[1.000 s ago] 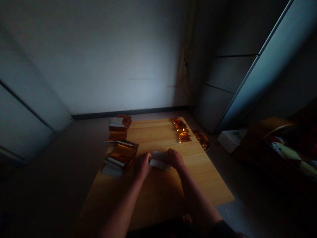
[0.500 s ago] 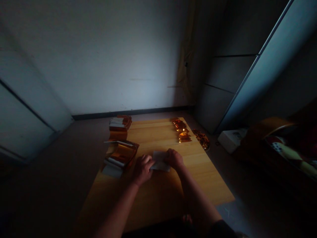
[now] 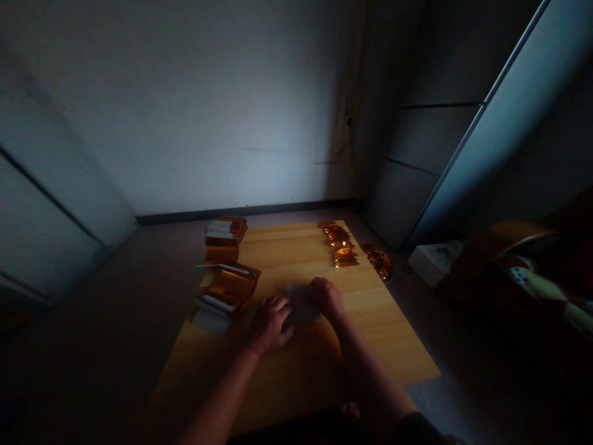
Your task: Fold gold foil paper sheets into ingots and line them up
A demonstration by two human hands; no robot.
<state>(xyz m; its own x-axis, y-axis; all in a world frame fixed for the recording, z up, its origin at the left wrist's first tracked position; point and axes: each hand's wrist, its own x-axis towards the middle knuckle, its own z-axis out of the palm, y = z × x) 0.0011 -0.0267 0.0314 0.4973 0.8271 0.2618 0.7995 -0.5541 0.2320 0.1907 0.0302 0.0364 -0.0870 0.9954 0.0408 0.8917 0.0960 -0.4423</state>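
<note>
Pale sheet on wooden table, right hand clamped on its right side, left hand loosely open at its left

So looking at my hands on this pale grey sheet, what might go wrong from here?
The pale grey rectangular sheet could crease or skew, since both the left hand and right hand are on it and the light is dim. The shiny copper-coloured foil pieces sit near the right edge of the light-brown wooden table, so a bump might knock some off.
</note>
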